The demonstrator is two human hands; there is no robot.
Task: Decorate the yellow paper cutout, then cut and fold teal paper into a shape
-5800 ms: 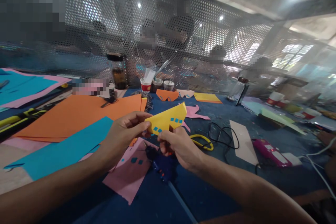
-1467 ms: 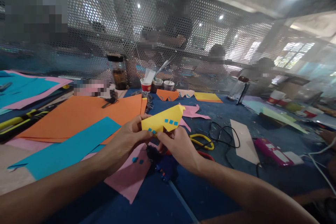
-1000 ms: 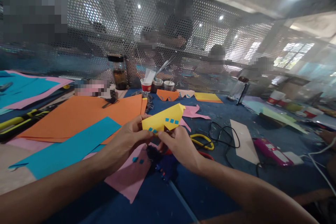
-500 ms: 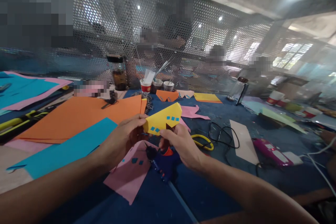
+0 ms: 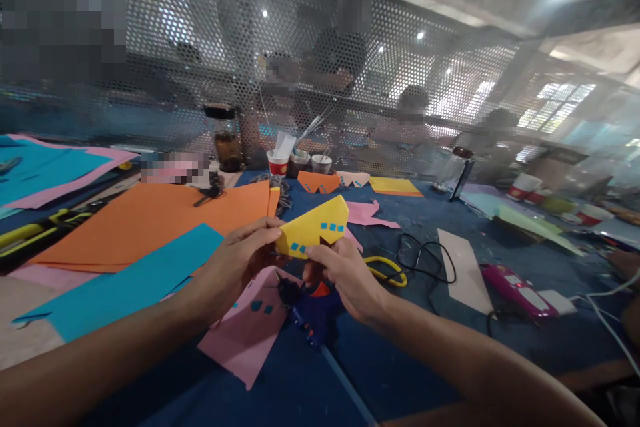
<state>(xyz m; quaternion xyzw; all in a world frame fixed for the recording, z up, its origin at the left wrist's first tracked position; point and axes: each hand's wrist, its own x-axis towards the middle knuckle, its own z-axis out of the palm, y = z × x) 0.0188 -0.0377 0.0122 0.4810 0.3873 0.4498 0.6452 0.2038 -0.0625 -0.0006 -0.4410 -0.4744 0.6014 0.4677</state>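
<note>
Between my two hands is a yellow paper cutout [image 5: 314, 221] with a notch in its lower edge and several small blue squares on it. My left hand [image 5: 250, 250] pinches its left end. My right hand [image 5: 345, 270] grips it by the lower edge, thumb in front, near the notch. Beneath the hands a blue glue gun [image 5: 315, 317] lies on the table, a glue stick [image 5: 347, 383] reaching back from it. Partly under its nozzle is a pink paper piece [image 5: 245, 340] bearing blue squares.
Orange sheets [image 5: 145, 227] and a blue paper strip [image 5: 135, 287] lie to the left. Finished-looking orange [image 5: 319, 181] and pale pink cutouts [image 5: 354, 179] stand behind. Paper cups [image 5: 278, 163] and a jar [image 5: 226, 140] line the mesh screen. A black cable [image 5: 425, 260] and magenta device [image 5: 517, 288] lie right.
The yellow cutout has shifted very slightly to the right in both hands. My grip on it looks the same, and the glue gun and pink piece have stayed put.
</note>
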